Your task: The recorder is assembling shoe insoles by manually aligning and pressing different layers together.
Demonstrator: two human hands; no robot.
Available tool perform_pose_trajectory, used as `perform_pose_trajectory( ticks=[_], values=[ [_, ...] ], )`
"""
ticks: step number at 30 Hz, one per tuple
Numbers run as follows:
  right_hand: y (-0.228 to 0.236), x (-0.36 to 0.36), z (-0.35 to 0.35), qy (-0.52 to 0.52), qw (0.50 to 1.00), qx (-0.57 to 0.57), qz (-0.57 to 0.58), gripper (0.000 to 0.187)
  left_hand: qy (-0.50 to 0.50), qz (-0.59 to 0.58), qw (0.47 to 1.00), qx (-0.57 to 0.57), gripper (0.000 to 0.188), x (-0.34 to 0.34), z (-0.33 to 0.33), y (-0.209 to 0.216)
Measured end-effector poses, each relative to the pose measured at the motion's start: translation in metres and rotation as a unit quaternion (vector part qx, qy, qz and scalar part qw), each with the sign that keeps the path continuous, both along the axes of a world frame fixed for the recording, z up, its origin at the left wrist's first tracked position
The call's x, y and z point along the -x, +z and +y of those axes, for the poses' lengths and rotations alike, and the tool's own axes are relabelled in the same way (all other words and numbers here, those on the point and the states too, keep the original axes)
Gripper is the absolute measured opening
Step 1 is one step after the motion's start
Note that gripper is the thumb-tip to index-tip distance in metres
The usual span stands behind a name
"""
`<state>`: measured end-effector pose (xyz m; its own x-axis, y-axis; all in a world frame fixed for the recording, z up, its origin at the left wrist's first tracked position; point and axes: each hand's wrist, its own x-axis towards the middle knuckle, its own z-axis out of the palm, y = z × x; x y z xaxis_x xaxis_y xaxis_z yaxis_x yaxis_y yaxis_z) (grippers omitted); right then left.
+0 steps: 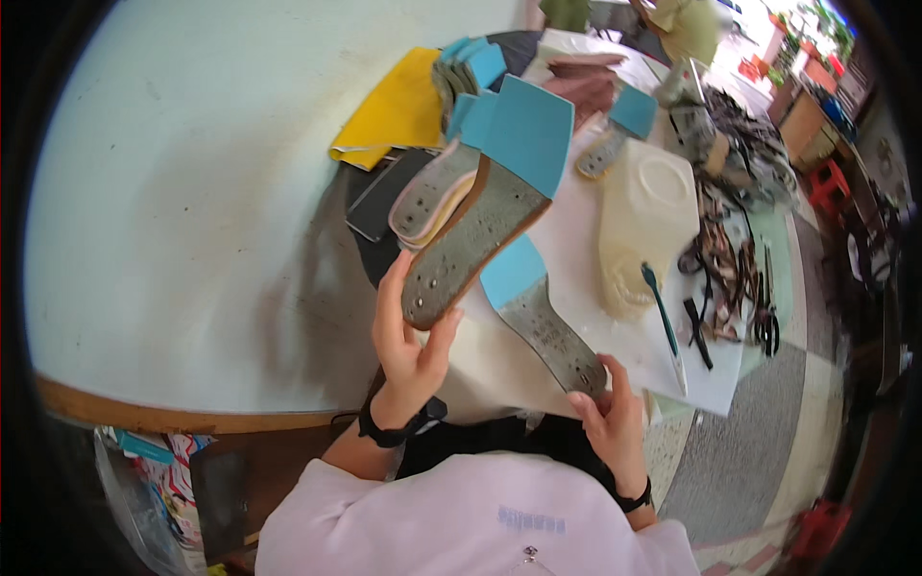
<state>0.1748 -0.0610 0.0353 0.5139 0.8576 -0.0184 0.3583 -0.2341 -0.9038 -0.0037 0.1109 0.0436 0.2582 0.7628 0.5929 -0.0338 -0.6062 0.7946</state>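
My left hand [408, 365] grips the heel end of a shoe insole board [471, 235], grey with a brown edge and a light-blue front part, raised and tilted. In my right hand [615, 418] is the heel end of a second insole board [547, 331], also grey with a blue front, its fingers closed on the rim. Small holes and metal dots show on both grey parts. Behind the left one lies a pile of insoles [423, 202] with pale pink edges, partly hidden. Another insole [605, 149] rests farther off on the white table sheet [567, 216].
A cut-open plastic jug [648, 197] stands right of centre, with a teal-handled brush [663, 312] beside it. Leather straps [720, 254] and scissors [768, 317] lie farther right. A yellow sheet [399, 106], stacked blue-and-grey insoles [471, 72] and brown pieces [581, 86] are at the back. Another person [687, 29] is beyond.
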Motion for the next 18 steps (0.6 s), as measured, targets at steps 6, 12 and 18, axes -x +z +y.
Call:
perform_pose_trajectory(
  ticks=[6,12,18],
  values=[
    [0.013,-0.003,-0.013,0.012,0.999,-0.012,-0.046,0.035,-0.058,-0.031,0.998,-0.001,0.066,-0.006,-0.043,-0.021],
    [0.036,0.0,0.003,0.001,0.947,-0.169,0.273,0.039,-0.122,-0.034,0.99,-0.062,0.066,-0.014,-0.067,-0.024],
    [0.028,0.006,0.022,0.015,0.904,-0.26,0.339,0.044,-0.035,0.046,0.985,-0.163,0.062,-0.019,-0.086,-0.035]
  ],
)
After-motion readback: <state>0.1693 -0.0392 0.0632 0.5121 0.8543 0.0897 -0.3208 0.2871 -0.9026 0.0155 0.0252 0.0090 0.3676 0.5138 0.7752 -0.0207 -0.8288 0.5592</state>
